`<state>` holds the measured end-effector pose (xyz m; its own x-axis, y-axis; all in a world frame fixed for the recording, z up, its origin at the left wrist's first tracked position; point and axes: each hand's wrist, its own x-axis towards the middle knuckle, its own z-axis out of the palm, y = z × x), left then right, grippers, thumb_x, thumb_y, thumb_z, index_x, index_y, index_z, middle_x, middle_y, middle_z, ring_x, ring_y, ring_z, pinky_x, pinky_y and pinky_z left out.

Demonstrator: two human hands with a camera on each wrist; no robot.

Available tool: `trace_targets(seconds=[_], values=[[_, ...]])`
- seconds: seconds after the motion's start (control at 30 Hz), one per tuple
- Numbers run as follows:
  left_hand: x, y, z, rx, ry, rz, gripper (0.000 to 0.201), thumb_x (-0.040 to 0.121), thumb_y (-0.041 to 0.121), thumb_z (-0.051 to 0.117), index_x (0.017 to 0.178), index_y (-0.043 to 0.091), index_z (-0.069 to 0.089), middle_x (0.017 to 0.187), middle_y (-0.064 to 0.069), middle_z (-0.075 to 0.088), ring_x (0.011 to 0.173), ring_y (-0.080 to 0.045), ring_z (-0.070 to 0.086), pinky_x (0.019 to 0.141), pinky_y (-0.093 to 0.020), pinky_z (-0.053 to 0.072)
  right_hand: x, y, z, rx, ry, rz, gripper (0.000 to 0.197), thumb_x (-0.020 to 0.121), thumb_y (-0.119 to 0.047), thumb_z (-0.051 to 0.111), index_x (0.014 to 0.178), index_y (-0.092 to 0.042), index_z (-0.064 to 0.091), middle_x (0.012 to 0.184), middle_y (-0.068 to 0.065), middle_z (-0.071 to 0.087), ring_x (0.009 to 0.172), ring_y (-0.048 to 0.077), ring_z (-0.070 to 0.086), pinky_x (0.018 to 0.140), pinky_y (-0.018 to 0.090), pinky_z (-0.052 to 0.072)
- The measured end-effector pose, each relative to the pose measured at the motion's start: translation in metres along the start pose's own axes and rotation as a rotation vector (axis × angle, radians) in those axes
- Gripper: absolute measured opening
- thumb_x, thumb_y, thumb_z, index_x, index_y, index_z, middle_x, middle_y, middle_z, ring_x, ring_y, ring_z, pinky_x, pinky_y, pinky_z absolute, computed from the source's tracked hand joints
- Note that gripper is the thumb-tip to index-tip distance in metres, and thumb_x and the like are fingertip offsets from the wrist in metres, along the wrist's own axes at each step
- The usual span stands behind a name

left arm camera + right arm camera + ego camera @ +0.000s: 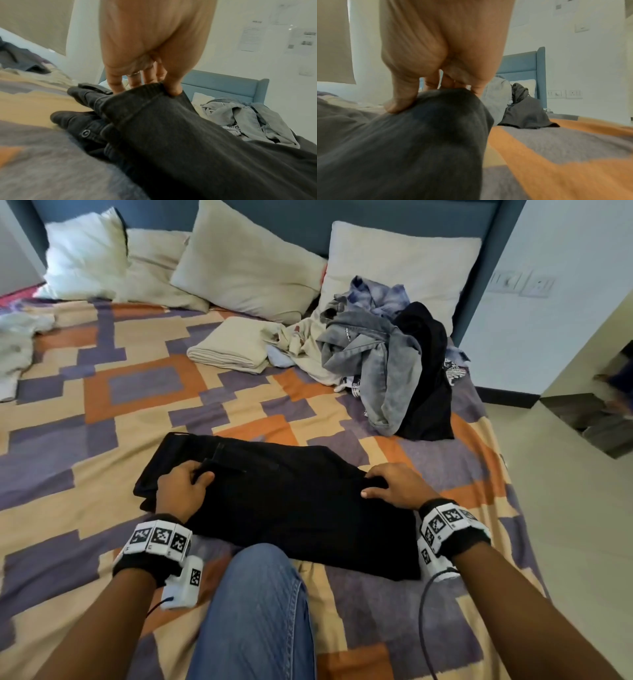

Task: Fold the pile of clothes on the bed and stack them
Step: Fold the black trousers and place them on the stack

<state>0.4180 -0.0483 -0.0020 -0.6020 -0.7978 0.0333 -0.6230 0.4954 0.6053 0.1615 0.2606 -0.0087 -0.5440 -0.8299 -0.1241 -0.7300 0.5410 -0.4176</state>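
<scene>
A pair of black trousers [294, 501] lies partly folded across the bed in front of me. My left hand [186, 486] pinches the hem of the upper layer [150, 89] between thumb and fingers near the waistband end, where a metal button [85, 133] shows. My right hand [394, 484] grips the folded edge of the black trousers [436, 108] at the right end, thumb on top. Behind, at the right, an unfolded pile [383, 354] holds grey denim, black, blue tie-dye and cream garments. A folded cream cloth [229, 345] lies beside the pile.
Several pillows [246, 265] lean on the blue headboard [291, 220]. The patterned bedspread [102, 412] covers the bed. My knee in blue jeans [257, 604] rests on the near edge. The floor and a white wall [548, 337] are to the right. White cloth [13, 344] lies far left.
</scene>
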Motion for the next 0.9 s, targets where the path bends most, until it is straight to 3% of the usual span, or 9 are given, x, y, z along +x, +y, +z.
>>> trace_targets(seconds=[0.17, 0.27, 0.33, 0.4, 0.47, 0.57, 0.73, 0.8, 0.9], values=[[0.002, 0.009, 0.000, 0.086, -0.001, -0.030, 0.037, 0.085, 0.026, 0.074, 0.117, 0.007, 0.068, 0.110, -0.019, 0.070, 0.107, -0.038, 0.061, 0.097, -0.048, 0.047, -0.002, -0.001, -0.009, 0.142, 0.029, -0.007, 0.026, 0.079, -0.043, 0.078, 0.087, -0.022, 0.066, 0.081, -0.009, 0.062, 0.080, 0.009, 0.057, 0.076, 0.026, 0.045], [0.000, 0.018, 0.000, 0.115, 0.070, 0.060, 0.031, 0.081, 0.024, 0.077, 0.108, 0.008, 0.072, 0.108, -0.016, 0.069, 0.103, -0.036, 0.062, 0.094, -0.047, 0.047, -0.007, -0.003, -0.013, 0.045, -0.162, 0.083, 0.035, 0.082, -0.060, 0.067, 0.072, -0.028, 0.058, 0.072, -0.010, 0.058, 0.074, 0.009, 0.057, 0.073, 0.029, 0.047], [-0.002, 0.019, -0.001, 0.098, 0.113, 0.113, 0.029, 0.081, 0.022, 0.076, 0.106, 0.007, 0.072, 0.110, -0.015, 0.065, 0.105, -0.036, 0.058, 0.094, -0.045, 0.044, -0.010, -0.002, -0.019, -0.133, -0.308, 0.157, 0.045, 0.080, -0.071, 0.059, 0.082, -0.026, 0.060, 0.079, -0.010, 0.056, 0.088, 0.014, 0.059, 0.091, 0.036, 0.045], [-0.003, 0.019, -0.005, 0.031, 0.106, 0.080, 0.029, 0.086, 0.020, 0.071, 0.110, 0.004, 0.067, 0.110, -0.020, 0.065, 0.106, -0.039, 0.058, 0.094, -0.045, 0.043, -0.012, 0.004, -0.027, -0.334, -0.367, 0.216, 0.055, 0.078, -0.078, 0.054, 0.094, -0.026, 0.061, 0.093, -0.007, 0.055, 0.109, 0.020, 0.055, 0.111, 0.049, 0.026], [-0.003, 0.020, -0.009, -0.040, 0.078, 0.019, 0.027, 0.090, 0.017, 0.065, 0.113, 0.002, 0.063, 0.111, -0.025, 0.065, 0.108, -0.042, 0.057, 0.093, -0.044, 0.042, -0.017, 0.016, -0.038, -0.411, -0.368, 0.289, 0.067, 0.070, -0.088, 0.047, 0.102, -0.030, 0.061, 0.110, -0.002, 0.059, 0.126, 0.024, 0.047, 0.114, 0.057, 0.011], [0.001, 0.023, -0.011, -0.054, 0.037, 0.001, 0.024, 0.094, 0.013, 0.059, 0.114, -0.001, 0.059, 0.113, -0.030, 0.062, 0.110, -0.045, 0.055, 0.091, -0.042, 0.041, -0.024, 0.036, -0.044, -0.334, -0.300, 0.331, 0.120, 0.042, -0.104, 0.030, 0.133, -0.031, 0.057, 0.138, -0.002, 0.055, 0.138, 0.025, 0.037, 0.114, 0.058, 0.007], [0.024, 0.034, -0.022, -0.002, 0.046, 0.099, 0.028, 0.095, 0.008, 0.055, 0.120, -0.004, 0.055, 0.118, -0.032, 0.060, 0.110, -0.048, 0.054, 0.091, -0.045, 0.041, -0.033, 0.037, -0.032, 0.102, -0.183, 0.232, 0.080, 0.050, -0.096, 0.052, 0.083, -0.025, 0.068, 0.083, -0.010, 0.067, 0.088, 0.013, 0.064, 0.085, 0.030, 0.046], [0.039, 0.034, -0.034, 0.029, 0.077, 0.134, 0.029, 0.095, 0.009, 0.057, 0.121, -0.004, 0.056, 0.119, -0.031, 0.060, 0.111, -0.048, 0.053, 0.093, -0.047, 0.040, -0.033, 0.029, -0.029, 0.306, -0.067, 0.182, 0.053, 0.064, -0.078, 0.062, 0.066, -0.025, 0.064, 0.061, -0.013, 0.064, 0.066, 0.006, 0.064, 0.078, 0.026, 0.044], [0.064, 0.024, -0.054, 0.065, 0.130, 0.165, 0.026, 0.094, 0.010, 0.059, 0.116, -0.004, 0.059, 0.114, -0.030, 0.062, 0.106, -0.047, 0.056, 0.092, -0.048, 0.042, -0.028, 0.011, -0.029, 0.482, 0.069, 0.067, 0.042, 0.077, -0.062, 0.065, 0.061, -0.023, 0.068, 0.059, -0.007, 0.065, 0.062, 0.013, 0.064, 0.078, 0.028, 0.048]])
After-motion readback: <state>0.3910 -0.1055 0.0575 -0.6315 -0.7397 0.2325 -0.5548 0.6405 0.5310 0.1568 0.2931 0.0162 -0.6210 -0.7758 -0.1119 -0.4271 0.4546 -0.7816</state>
